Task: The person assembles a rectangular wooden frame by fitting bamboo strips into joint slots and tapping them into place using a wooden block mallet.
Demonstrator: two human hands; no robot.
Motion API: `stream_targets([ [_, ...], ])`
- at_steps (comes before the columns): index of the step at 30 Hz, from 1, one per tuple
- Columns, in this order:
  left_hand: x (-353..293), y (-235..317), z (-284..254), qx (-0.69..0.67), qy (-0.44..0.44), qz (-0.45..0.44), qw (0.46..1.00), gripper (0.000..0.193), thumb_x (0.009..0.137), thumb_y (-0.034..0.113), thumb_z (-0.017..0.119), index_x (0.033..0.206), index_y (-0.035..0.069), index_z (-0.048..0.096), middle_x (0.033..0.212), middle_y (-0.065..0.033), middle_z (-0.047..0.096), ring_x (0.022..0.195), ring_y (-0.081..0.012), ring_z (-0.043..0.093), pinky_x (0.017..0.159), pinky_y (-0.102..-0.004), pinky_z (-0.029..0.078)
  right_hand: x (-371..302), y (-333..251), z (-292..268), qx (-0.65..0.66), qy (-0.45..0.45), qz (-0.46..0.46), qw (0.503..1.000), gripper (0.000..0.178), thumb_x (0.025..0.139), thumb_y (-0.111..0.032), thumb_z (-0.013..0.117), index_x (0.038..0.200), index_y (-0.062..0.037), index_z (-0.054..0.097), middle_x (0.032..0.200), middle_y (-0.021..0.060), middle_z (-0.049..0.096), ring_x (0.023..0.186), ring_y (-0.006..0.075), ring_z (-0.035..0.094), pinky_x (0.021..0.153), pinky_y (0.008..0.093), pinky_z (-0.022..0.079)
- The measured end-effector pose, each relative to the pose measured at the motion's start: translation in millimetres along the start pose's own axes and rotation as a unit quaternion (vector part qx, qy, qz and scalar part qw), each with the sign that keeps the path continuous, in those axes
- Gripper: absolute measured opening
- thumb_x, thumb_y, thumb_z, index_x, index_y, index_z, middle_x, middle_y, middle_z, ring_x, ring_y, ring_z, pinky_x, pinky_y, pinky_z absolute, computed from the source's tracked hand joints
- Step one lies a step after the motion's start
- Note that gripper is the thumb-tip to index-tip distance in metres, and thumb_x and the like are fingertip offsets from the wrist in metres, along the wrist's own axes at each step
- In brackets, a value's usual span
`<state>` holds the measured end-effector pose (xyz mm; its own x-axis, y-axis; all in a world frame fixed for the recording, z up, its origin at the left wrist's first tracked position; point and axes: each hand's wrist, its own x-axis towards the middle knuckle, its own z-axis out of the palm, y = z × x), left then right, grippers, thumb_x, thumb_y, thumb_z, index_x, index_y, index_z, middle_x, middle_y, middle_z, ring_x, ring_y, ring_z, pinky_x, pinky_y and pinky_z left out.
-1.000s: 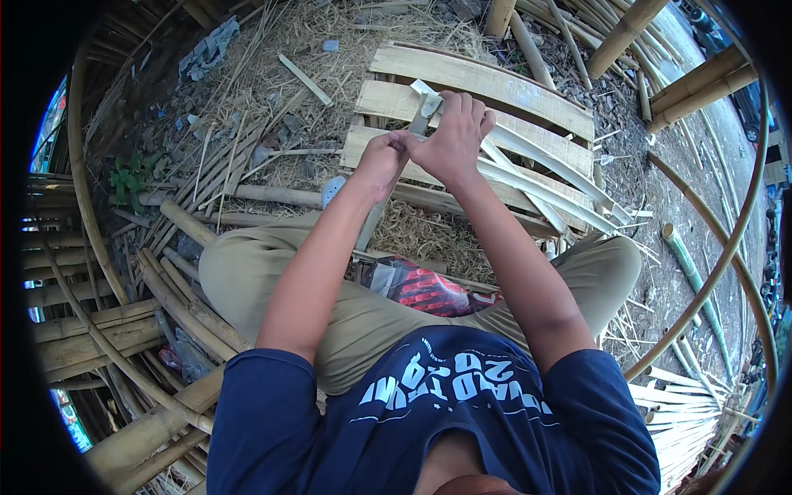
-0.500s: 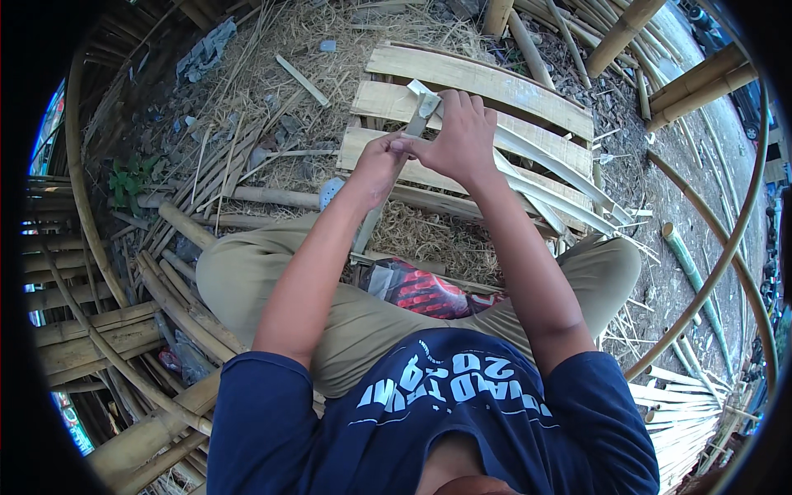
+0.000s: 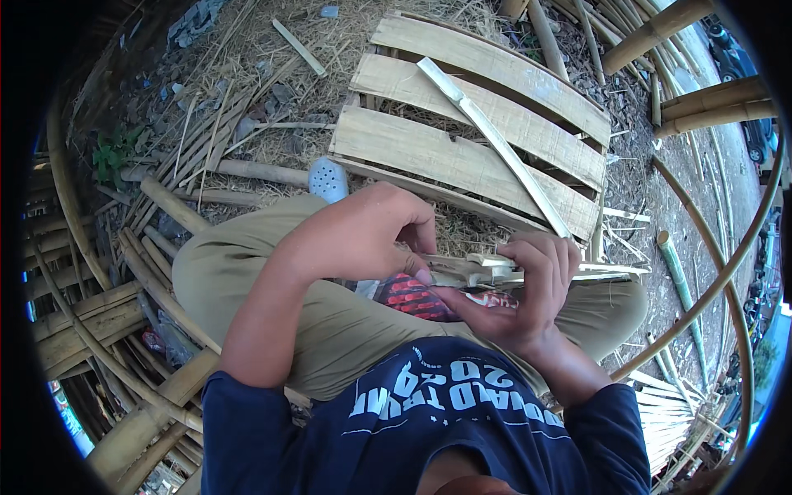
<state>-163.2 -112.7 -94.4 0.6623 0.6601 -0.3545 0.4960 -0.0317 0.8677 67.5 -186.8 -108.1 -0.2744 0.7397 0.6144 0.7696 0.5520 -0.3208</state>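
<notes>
In front of my lap, my left hand (image 3: 371, 235) is bent over with its fingers curled down at the left end of a split bamboo strip (image 3: 466, 268); the thumb presses against it. My right hand (image 3: 536, 285) wraps its fingers over the same strip, its thumb stretched toward my left thumb. The strip lies roughly level and runs rightward past my right knee; its far left end is partly hidden by my left fingers. Just ahead, a pale bamboo strip (image 3: 503, 153) lies slantwise across a low slatted wooden platform (image 3: 412, 136).
Beneath my hands is a red and black printed item (image 3: 412, 301). A light blue perforated clog (image 3: 328, 180) shows beyond my left knee. Bamboo poles (image 3: 177, 206) lie to the left, curved bamboo (image 3: 701, 214) arches at the right, and a green bamboo piece (image 3: 681, 264) rests on the ground.
Both hands have come down from above the slats to near my lap, and the strip between them has turned from upright to level. One pale strip now lies alone on the slats.
</notes>
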Motion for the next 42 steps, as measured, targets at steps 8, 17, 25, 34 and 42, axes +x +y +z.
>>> stream_targets([
  [8, -10.1, 2.6, 7.9, 0.140, -0.066, 0.038, 0.987, 0.036, 0.067, 0.027, 0.091, 0.083, 0.003, 0.070, 0.090, -0.0126, 0.071, 0.092, -0.0356, 0.069, 0.078, -0.0458, 0.052, -49.6, -28.5, -6.1, 0.015, 0.077, 0.039, 0.996, 0.056, 0.066, -0.055, 0.090, 0.093, -0.0139, 0.064, 0.080, -0.0002, 0.063, 0.077, 0.0208, 0.056, 0.084, 0.0415, 0.033],
  [17, -11.9, -10.6, 9.2, 0.198, -0.026, -0.008, 0.980, 0.043, 0.067, 0.018, 0.090, 0.101, 0.004, 0.068, 0.098, -0.0111, 0.070, 0.099, -0.0346, 0.067, 0.084, -0.0469, 0.050, -46.2, -27.3, -4.3, 0.023, 0.092, 0.027, 0.995, 0.057, 0.064, -0.054, 0.092, 0.096, -0.0154, 0.066, 0.082, -0.0004, 0.064, 0.076, 0.0202, 0.055, 0.083, 0.0416, 0.032],
  [25, 42.3, -26.8, 3.4, 0.009, -0.066, -0.063, 0.996, 0.055, 0.073, 0.021, 0.091, 0.118, 0.000, 0.068, 0.101, -0.0135, 0.074, 0.089, -0.0234, 0.069, 0.081, -0.0359, 0.054, 26.0, 31.7, 24.3, 0.028, -0.009, 0.051, 0.998, 0.076, 0.069, -0.048, 0.090, 0.123, -0.0033, 0.059, 0.113, 0.0123, 0.062, 0.105, 0.0317, 0.056, 0.094, 0.0470, 0.035],
  [34, 78.4, -107.4, 14.5, -0.200, 0.172, 0.131, 0.956, 0.075, 0.079, 0.054, 0.088, 0.124, 0.002, 0.060, 0.092, 0.0044, 0.058, 0.081, -0.0055, 0.055, 0.070, -0.0250, 0.048, -15.8, 94.0, -56.0, -0.066, -0.113, 0.360, 0.924, 0.033, 0.085, -0.029, 0.079, 0.098, -0.0014, 0.069, 0.097, 0.0173, 0.070, 0.100, 0.0340, 0.066, 0.085, 0.0455, 0.048],
  [42, 108.9, -86.2, 1.4, -0.273, 0.171, 0.242, 0.915, 0.061, 0.085, 0.048, 0.086, 0.113, 0.001, 0.061, 0.078, 0.0015, 0.057, 0.062, -0.0062, 0.049, 0.056, -0.0239, 0.038, -88.2, 164.7, -34.6, -0.221, -0.424, 0.326, 0.816, 0.054, 0.084, -0.041, 0.081, 0.115, 0.0005, 0.066, 0.109, 0.0194, 0.073, 0.100, 0.0377, 0.073, 0.086, 0.0439, 0.060],
])
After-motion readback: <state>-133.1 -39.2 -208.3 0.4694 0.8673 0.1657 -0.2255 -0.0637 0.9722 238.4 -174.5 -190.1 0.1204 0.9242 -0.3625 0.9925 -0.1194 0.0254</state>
